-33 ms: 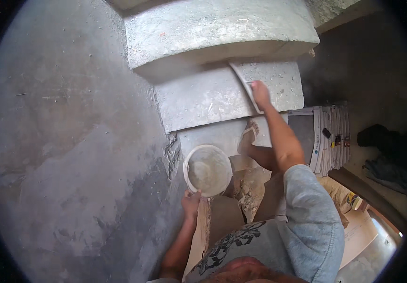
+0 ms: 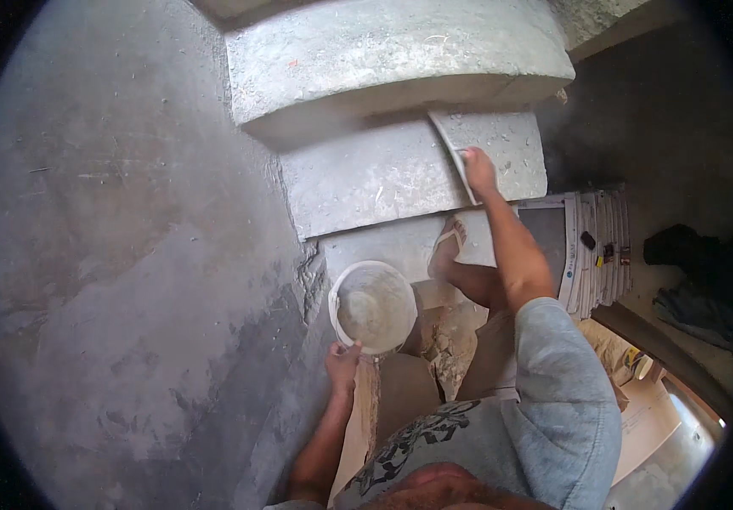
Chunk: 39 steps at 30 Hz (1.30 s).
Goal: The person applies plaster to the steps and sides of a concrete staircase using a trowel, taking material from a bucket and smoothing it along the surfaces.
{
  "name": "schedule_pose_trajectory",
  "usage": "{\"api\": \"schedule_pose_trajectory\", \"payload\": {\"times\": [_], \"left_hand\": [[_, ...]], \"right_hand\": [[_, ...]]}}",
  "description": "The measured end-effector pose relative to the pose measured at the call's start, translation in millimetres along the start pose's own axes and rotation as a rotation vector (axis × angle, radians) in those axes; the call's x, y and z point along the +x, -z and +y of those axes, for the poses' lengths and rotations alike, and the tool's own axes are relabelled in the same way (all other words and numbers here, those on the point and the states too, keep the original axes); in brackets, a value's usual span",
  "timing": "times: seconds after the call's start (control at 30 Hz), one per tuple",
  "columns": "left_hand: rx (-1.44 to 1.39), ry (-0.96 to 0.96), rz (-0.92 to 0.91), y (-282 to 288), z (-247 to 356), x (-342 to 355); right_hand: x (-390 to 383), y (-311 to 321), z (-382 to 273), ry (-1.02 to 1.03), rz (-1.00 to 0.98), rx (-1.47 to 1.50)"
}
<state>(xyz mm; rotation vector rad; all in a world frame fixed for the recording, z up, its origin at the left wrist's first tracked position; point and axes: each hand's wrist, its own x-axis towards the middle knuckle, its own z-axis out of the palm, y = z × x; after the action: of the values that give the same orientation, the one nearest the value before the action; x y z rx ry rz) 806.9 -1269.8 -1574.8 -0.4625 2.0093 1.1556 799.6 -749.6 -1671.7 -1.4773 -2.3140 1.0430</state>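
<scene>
My right hand (image 2: 480,173) is closed around the handle of a long, pale plastering float (image 2: 451,157). The float is seen nearly edge-on and lies across a dusty concrete step (image 2: 366,174), slanting from under the step above to the front edge. Bits of grit lie on the step to its right. At the lower middle, my left hand (image 2: 343,364) grips the near rim of a round white bucket (image 2: 333,310), fingers pinched over the edge. Grey-beige residue coats the inside of the bucket; how deep it is I cannot tell.
A higher concrete step (image 2: 392,51) overhangs at the top. On the left rises a grey plastered wall (image 2: 128,212) with darker patches. My sandalled foot (image 2: 449,242) stands on the lower step. Stacked flat boxes (image 2: 600,246) are at the right, with dark cloth (image 2: 698,306) beyond.
My right hand and the float have shifted slightly to the right along the step. My left hand stays on the bucket, which has barely moved.
</scene>
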Motion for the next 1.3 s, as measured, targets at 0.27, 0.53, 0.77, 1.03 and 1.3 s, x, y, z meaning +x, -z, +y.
{"api": "schedule_pose_trajectory", "payload": {"times": [0.27, 0.53, 0.77, 1.03, 1.3], "left_hand": [[-0.086, -0.006, -0.006, -2.8, 6.0, 14.4], [-0.126, 0.058, -0.046, -15.8, 40.2, -3.6], [-0.237, 0.102, 0.016, -6.3, 21.7, -8.7], [-0.109, 0.133, -0.038, -2.4, 34.5, 5.1], [-0.151, 0.128, 0.032, 17.6, 54.7, -5.3]], "right_hand": [[-46.3, -66.4, -41.7, 0.33, -0.074, 0.088], [-20.0, -102.7, -96.5, 0.106, -0.256, 0.014], [-22.4, 1.8, 31.1, 0.017, 0.141, 0.135], [-88.1, -55.1, -9.2, 0.18, -0.367, 0.239], [-11.3, 53.6, 122.1, -0.061, -0.021, 0.099]]}}
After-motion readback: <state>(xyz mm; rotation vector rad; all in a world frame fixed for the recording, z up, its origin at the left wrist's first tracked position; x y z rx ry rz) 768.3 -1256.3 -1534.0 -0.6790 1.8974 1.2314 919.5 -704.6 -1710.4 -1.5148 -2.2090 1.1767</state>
